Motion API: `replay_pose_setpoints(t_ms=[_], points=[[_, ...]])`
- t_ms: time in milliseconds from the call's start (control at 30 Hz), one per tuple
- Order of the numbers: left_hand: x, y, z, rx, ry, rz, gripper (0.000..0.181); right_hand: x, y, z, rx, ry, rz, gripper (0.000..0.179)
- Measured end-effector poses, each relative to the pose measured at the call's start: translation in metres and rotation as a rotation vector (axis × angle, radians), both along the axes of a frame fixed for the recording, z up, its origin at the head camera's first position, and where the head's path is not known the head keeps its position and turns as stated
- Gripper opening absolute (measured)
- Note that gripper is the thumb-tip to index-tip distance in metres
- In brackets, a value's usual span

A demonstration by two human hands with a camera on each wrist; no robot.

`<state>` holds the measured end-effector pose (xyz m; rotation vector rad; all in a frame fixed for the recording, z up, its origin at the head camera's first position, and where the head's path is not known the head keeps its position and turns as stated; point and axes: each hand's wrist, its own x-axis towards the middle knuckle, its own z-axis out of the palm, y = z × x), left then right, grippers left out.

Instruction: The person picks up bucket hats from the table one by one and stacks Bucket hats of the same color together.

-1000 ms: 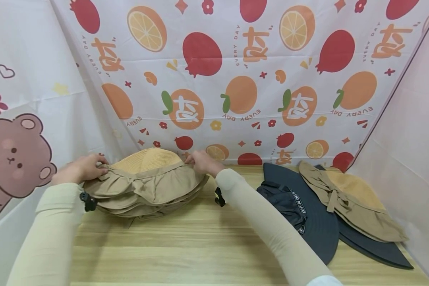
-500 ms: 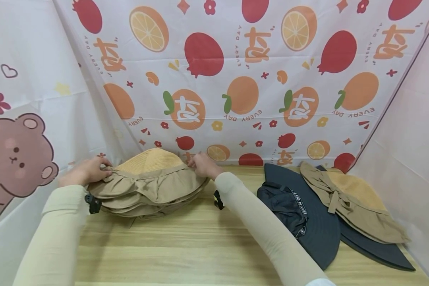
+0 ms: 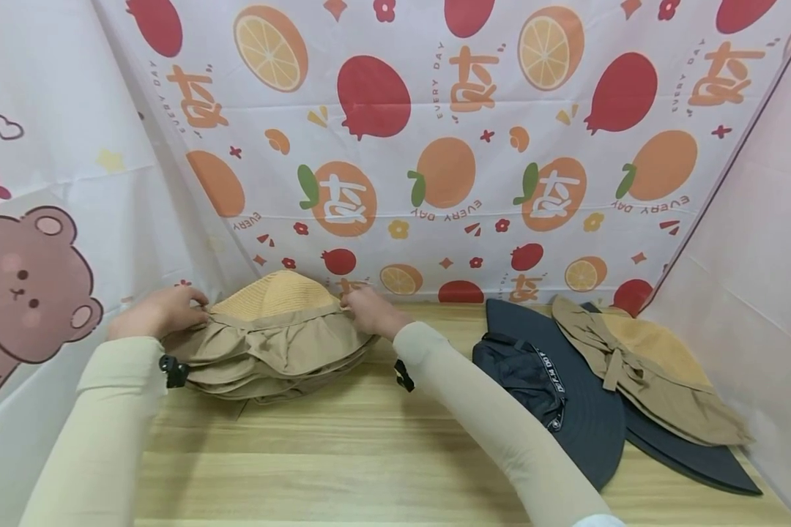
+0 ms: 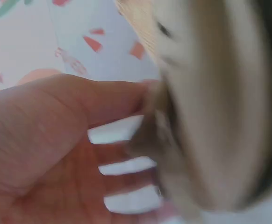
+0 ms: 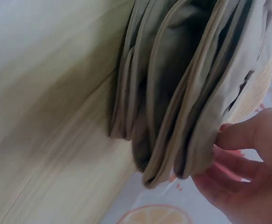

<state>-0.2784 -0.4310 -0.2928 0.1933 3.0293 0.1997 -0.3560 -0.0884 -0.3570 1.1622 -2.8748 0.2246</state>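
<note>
A stack of khaki sun hats (image 3: 283, 344) sits at the back left of the table, the top one with a straw crown (image 3: 273, 296) and a fabric bow on its brim. My left hand (image 3: 161, 313) pinches the stack's left brim edge between thumb and fingers; the left wrist view shows this blurred. On the other side, my right hand (image 3: 372, 309) pinches the brim at the right end of the stack. Seen in the right wrist view, several layered brims (image 5: 187, 93) hang beside the right hand (image 5: 248, 158), its thumb and fingertips at the outermost brim.
At the right lie dark wide-brimmed hats (image 3: 587, 410), one with a lettered band. A khaki hat with a straw crown (image 3: 659, 348) rests partly on them. A fruit-print curtain (image 3: 395, 183) stands behind the wooden table (image 3: 316, 461), with white cloth walls at both sides.
Both hands keep their hold on the stack's brim ends. The left hand has shifted slightly to the right along with the left brim edge; the hats on the right have not moved.
</note>
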Motion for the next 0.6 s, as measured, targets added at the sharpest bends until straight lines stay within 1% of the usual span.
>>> replay_pose_setpoints(t_ms=[100, 233, 267, 333, 400, 500, 600], points=[[0.001, 0.020, 0.012, -0.004, -0.056, -0.015, 0.049, 0.011, -0.003, 0.008, 0.033, 0.095, 0.033, 0.034], [0.001, 0.051, 0.025, -0.001, -0.104, -0.062, 0.058, 0.030, -0.010, 0.016, -0.004, 0.131, 0.042, 0.033], [0.001, 0.059, 0.028, -0.007, -0.117, -0.067, 0.061, 0.035, -0.012, 0.017, -0.013, 0.122, 0.032, 0.033], [0.000, 0.074, 0.032, -0.009, -0.151, -0.067, 0.068, 0.045, -0.017, 0.017, -0.030, 0.065, 0.007, 0.033], [-0.002, 0.085, 0.032, -0.027, -0.175, -0.065, 0.074, 0.052, -0.020, 0.016, -0.009, 0.012, -0.028, 0.036], [-0.005, 0.096, 0.027, -0.017, -0.227, -0.027, 0.081, 0.059, -0.024, 0.012, 0.058, -0.089, -0.054, 0.049], [-0.007, 0.100, 0.019, 0.010, -0.264, -0.004, 0.085, 0.060, -0.025, 0.007, 0.115, -0.129, -0.068, 0.062]])
